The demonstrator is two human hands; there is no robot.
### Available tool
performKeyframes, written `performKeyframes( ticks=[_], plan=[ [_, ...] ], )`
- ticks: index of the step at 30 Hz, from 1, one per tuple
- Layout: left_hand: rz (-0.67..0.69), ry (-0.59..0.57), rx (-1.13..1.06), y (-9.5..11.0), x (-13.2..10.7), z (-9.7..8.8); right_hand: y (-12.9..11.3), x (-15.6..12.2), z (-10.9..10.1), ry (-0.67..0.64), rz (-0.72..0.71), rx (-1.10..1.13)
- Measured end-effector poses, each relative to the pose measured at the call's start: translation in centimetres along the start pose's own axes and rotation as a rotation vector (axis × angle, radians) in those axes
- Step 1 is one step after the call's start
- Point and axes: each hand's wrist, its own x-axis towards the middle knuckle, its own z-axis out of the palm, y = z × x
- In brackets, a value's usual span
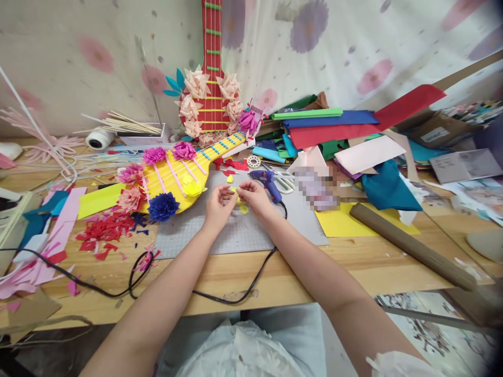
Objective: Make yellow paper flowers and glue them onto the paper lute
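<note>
My left hand (218, 204) and my right hand (254, 199) meet over a grey cutting mat (236, 235), fingers pinched together on a small yellow paper piece (236, 196). A second yellow scrap (244, 209) lies on the mat just under my right hand. A yellow paper guitar (184, 175) decorated with pink, peach and blue paper flowers lies to the left of my hands. A blue glue gun (268, 181) rests just beyond my right hand, its black cord (239, 293) trailing off the table edge.
A red paper guitar (210, 68) stands against the back wall. Stacked coloured paper sheets (334, 128) fill the back right. Scissors (283, 180), a cardboard tube (408, 245), red paper scraps (104, 230) and a box of sticks (133, 128) lie around.
</note>
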Motion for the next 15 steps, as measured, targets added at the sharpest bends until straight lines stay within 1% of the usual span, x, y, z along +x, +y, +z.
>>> performKeyframes(
  ticks=[2, 5, 9, 11, 13, 15],
  plan=[
    [-0.122, 0.02, -0.104, 0.1, 0.0, 0.4, 0.1, -0.4, 0.1, -0.012, 0.02, 0.052],
    [-0.216, 0.047, -0.175, 0.6, 0.0, 0.5, 0.0, -0.8, 0.1, -0.03, 0.051, 0.091],
    [-0.251, 0.006, -0.214, 1.0, 0.0, 0.2, -0.2, -1.1, 0.3, -0.039, 0.087, 0.118],
    [-0.241, 0.029, -0.213, 1.0, 0.0, 0.2, -0.4, -1.2, 0.2, -0.047, 0.093, 0.085],
    [-0.237, 0.061, -0.223, 0.9, 0.0, 0.1, -1.0, -1.3, -0.3, -0.076, 0.085, -0.004],
    [-0.248, 0.082, -0.233, 0.8, 0.0, 0.1, -2.3, -1.6, -1.6, -0.147, 0.067, -0.155]
  ],
)
